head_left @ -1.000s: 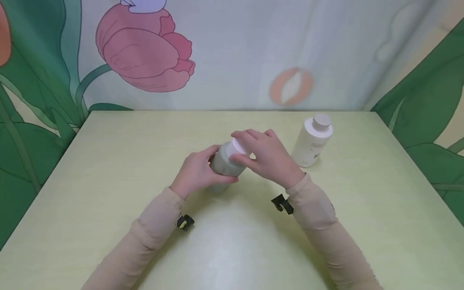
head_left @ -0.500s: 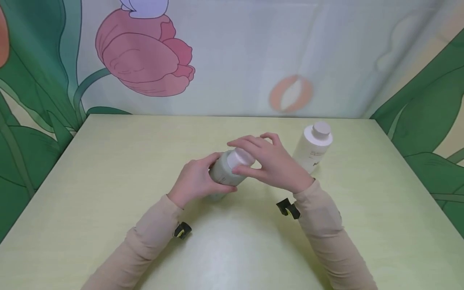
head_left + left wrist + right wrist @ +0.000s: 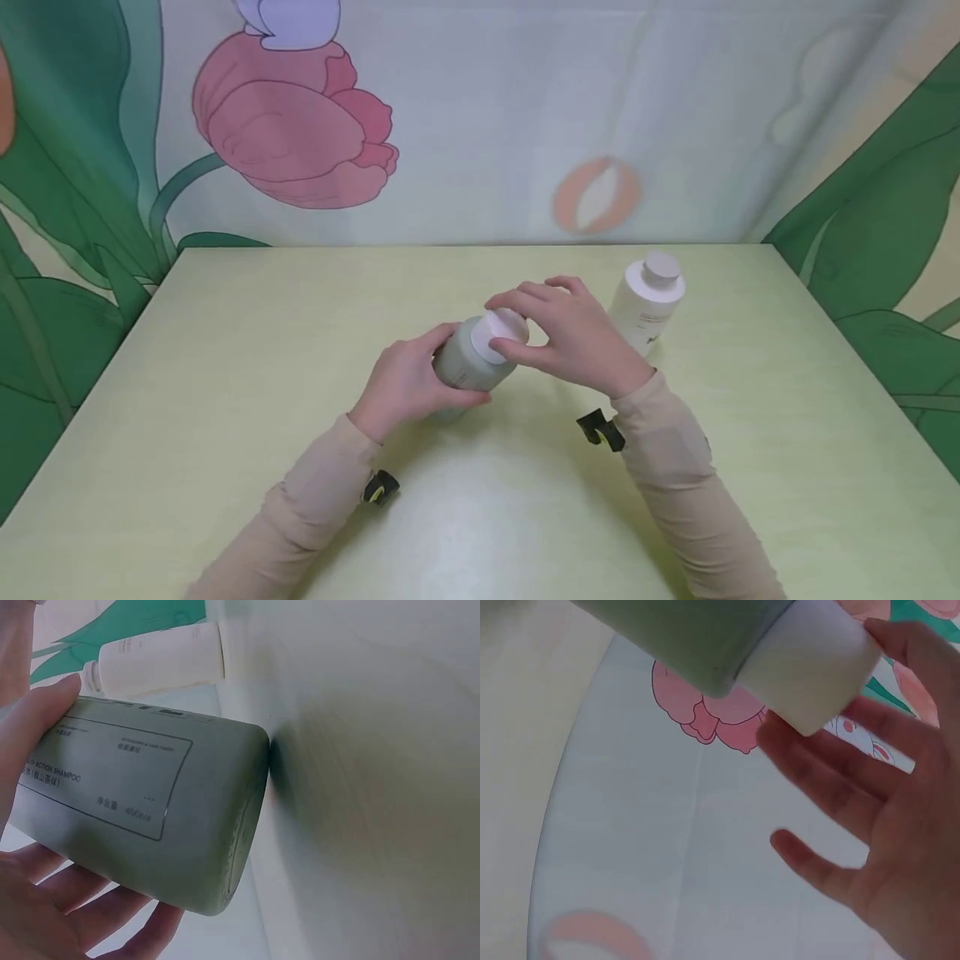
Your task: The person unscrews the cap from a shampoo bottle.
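A grey-green shampoo bottle (image 3: pixel 135 772) with a white cap (image 3: pixel 501 333) is tilted over the middle of the table, its cap end raised to the right. My left hand (image 3: pixel 411 379) grips the bottle's body, thumb on one side and fingers on the other. With thumb and fingers my right hand (image 3: pixel 573 337) pinches the cap, while its little finger stands free in the right wrist view. The cap is on the bottle. Whether the bottle's lower edge touches the table, I cannot tell. Behind my right hand stands a white bottle (image 3: pixel 647 308) with a white cap.
A pale yellow-green table (image 3: pixel 247 350) spans the head view. At its far edge hangs a curtain (image 3: pixel 480 125) printed with flowers and leaves. Small black clips (image 3: pixel 602 429) sit on both sleeves.
My right hand has shifted slightly right and its fingers have changed position round the cap. My left hand keeps its grip on the shampoo bottle. The head view has tilted a little.
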Motion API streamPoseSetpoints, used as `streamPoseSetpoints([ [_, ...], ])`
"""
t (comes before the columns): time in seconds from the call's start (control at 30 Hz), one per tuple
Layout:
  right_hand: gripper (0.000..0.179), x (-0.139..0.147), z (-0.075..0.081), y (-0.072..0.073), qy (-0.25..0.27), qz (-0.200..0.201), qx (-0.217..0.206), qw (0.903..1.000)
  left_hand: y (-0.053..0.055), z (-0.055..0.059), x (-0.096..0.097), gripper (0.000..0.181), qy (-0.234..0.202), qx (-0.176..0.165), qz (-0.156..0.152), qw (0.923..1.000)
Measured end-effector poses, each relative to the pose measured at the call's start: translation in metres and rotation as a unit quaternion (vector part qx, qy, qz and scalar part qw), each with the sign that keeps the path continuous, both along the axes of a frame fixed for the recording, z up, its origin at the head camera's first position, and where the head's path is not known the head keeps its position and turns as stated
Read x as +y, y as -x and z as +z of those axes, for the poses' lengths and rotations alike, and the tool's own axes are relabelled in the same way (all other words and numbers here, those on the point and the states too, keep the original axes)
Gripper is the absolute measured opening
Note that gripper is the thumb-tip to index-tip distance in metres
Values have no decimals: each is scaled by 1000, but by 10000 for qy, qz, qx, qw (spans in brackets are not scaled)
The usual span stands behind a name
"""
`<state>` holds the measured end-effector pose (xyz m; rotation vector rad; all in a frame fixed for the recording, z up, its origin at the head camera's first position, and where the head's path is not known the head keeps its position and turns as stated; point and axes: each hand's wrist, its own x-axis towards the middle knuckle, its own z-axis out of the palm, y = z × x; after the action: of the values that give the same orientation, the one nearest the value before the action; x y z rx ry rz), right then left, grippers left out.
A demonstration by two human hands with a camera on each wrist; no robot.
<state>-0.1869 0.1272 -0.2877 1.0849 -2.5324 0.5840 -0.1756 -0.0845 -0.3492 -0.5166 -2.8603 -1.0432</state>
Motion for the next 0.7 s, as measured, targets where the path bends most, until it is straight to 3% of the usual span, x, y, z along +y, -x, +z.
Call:
streamPoseSetpoints([
  [0.13,31,4,3,0,-91,483,-48,9988,-1,-1,1,69,-122,-10,44,9999],
  [0.23,33,5,6,-1,-158,607,-155,9979,0,0,1,70,-129,-24,57,9999],
  [0.47,58,3,6,-2,-93,-94,-649,9978,-1,0,0,73,-51,32,51,10000],
  [0.57,52,2,4,-3,-130,-261,-592,9978,-2,0,-1,73,2,-33,60,10000],
  [0.7,41,1,2,-4,-211,-185,-447,9986,-3,-1,-2,72,3,-101,92,9999],
])
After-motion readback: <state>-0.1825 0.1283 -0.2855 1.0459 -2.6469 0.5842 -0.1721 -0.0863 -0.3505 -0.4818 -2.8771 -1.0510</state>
